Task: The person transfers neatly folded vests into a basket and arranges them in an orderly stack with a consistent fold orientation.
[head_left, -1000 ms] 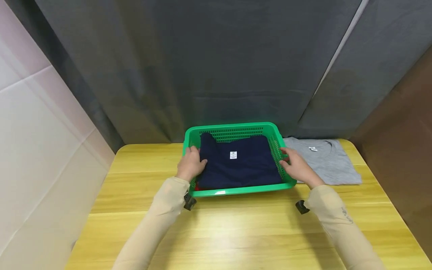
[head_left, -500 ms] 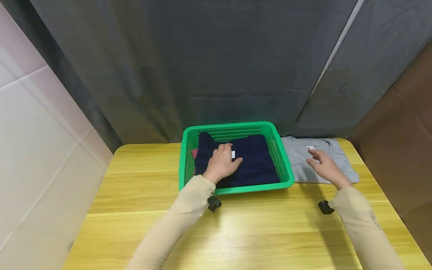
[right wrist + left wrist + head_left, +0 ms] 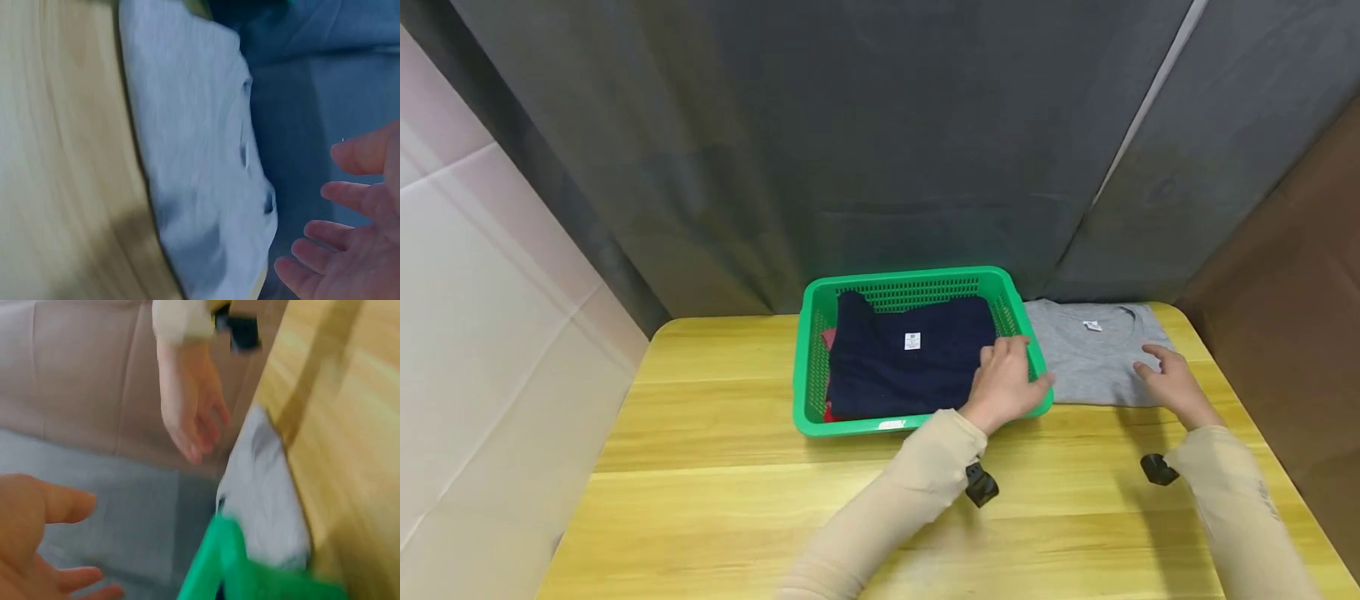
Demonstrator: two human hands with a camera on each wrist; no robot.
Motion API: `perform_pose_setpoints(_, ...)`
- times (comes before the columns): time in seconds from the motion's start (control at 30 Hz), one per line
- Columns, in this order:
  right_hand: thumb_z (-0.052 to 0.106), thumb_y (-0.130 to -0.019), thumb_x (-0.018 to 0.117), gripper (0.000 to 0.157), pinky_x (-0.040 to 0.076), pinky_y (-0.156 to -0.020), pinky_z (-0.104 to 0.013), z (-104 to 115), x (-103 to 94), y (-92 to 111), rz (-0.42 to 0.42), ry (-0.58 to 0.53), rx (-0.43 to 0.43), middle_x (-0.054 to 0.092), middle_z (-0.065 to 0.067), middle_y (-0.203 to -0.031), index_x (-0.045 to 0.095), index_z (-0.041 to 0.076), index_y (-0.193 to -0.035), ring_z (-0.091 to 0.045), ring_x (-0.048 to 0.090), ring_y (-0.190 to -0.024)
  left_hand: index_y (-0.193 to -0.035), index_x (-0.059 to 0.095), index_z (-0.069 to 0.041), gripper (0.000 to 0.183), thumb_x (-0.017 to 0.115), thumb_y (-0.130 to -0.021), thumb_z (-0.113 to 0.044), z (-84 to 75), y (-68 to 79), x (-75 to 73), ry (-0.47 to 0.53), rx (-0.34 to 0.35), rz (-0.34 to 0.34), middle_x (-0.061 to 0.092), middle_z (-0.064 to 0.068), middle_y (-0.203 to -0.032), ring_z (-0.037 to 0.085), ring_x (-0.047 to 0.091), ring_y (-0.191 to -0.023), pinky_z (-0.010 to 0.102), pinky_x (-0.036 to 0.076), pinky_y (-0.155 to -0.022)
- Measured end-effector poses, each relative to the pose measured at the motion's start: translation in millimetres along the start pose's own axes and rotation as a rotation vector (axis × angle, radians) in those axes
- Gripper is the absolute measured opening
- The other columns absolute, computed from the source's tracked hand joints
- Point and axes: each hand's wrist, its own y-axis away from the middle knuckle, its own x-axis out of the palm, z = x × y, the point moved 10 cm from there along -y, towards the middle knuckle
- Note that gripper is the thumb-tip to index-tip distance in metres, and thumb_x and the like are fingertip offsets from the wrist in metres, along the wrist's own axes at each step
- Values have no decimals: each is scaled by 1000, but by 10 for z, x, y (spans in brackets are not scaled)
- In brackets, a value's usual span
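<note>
A green plastic basket stands on the wooden table, with a folded navy T-shirt inside, its white label facing up. Red cloth shows under the navy shirt at the left. My left hand is over the basket's front right corner, fingers spread and holding nothing. To the right of the basket lies a folded grey T-shirt, flat, with a white neck label. Above its right side hovers my right hand, fingers loosely extended; the right wrist view shows this hand with nothing in it.
The wooden table runs up to a dark grey curtain behind the basket. A brown panel borders the table on the right, and a white panel on the left.
My left hand has let go of the basket's left side and swept right across the navy shirt to the right corner. My right hand has left the right rim and moved right over the grey shirt.
</note>
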Motion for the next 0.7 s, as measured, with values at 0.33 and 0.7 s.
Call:
perform_pose_setpoints(0.33,28,-95,34,65,26,-90,-65,-427,-55,77,-26,15,117,11,-47,-130,11,-17,-135,-60,17,-117,-136,35,-10,55,55,-88,-29,-439,65,602,202,104,123,40,4,-132,15,43,-119,20,38,-92)
perform_pose_setpoints(0.7,45,-93,33,81,27,-90,-64,-694,-45,51,25,13,181,9,-48,-130,4,-17,-136,-60,18,-117,-135,34,-16,58,59,-84,-29,-323,-23,977,329,-143,81,36,0,-133,16,37,-122,25,38,-93)
